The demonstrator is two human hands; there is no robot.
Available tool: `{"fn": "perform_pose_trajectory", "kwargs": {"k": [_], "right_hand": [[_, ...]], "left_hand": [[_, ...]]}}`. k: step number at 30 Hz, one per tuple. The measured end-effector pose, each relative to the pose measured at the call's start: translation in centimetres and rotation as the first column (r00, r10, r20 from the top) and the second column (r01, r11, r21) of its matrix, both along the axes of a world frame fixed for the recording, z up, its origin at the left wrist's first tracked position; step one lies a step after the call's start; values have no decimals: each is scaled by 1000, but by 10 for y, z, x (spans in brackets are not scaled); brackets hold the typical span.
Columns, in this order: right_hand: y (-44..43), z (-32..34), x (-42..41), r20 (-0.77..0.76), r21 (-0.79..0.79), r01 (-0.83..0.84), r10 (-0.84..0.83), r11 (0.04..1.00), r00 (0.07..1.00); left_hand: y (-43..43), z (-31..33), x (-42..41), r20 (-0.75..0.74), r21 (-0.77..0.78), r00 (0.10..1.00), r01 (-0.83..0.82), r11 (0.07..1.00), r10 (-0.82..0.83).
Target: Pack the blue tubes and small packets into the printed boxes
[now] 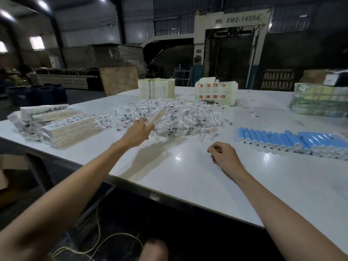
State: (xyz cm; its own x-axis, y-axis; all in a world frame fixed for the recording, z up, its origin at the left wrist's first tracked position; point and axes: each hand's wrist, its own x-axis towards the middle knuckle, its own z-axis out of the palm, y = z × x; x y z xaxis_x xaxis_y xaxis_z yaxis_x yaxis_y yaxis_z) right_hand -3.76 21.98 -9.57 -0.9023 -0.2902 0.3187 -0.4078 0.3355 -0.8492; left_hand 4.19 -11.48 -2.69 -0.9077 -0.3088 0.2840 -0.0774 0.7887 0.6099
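My left hand (137, 131) reaches out over the white table and grips a long printed box (157, 116) by its near end, held above the heap of small clear packets (169, 115). My right hand (223, 154) rests on the table with its fingers curled; whether anything is in them I cannot tell. Blue tubes (288, 141) lie in rows at the right, an arm's reach from my right hand. A pile of filled printed boxes (62, 125) sits at the left.
Stacks of flat unfolded boxes (156, 88) and cartons with red marks (216, 91) stand at the back of the table (188, 176). Wrapped bundles (320, 102) sit at the far right. A cord (98, 242) hangs below the near edge. A large machine stands behind.
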Motion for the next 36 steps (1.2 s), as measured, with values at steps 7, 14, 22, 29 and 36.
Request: {"fn": "perform_pose_trajectory", "kwargs": {"k": [7,14,22,29,36], "right_hand": [[-1,2,0,34,-53,42,-40,998,999],[16,13,-11,62,-77,349,-345,934,937],[51,33,-53,57,-190,349,-345,917,937],[27,46,-42,-15,-337,24,-31,941,999],[28,40,-37,-8,-372,33,-39,928,999]], "left_hand": [[133,-2,-45,-66,606,945,293,739,-320],[201,-18,-88,-257,818,892,406,407,-372],[203,-50,-102,-274,790,893,420,447,-357],[207,-50,-96,-334,566,838,545,619,-433],[208,-44,-89,-310,478,822,569,669,-478]]}}
